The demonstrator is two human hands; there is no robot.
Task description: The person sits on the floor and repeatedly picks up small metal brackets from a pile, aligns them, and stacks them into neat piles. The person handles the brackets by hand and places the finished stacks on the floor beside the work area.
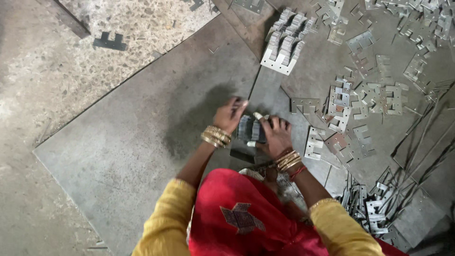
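Both hands, left (229, 115) and right (276, 135), clasp a plate stack (250, 129) (seemingly upright); bare sheet (132, 142) lies left, scattered plates (360, 109) right

Yellow sleeves with gold-trimmed cuffs; red garment with grey patch motif; gold bangles both wrists, red thread beside right bangles.

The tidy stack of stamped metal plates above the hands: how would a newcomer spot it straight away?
Start at the large grey steel sheet on the floor and follow its upper right corner. The stack of E-shaped plates lies there, straight above the left hand and right hand. Unlike the loose plates scattered to its right, these overlap in neat rows.
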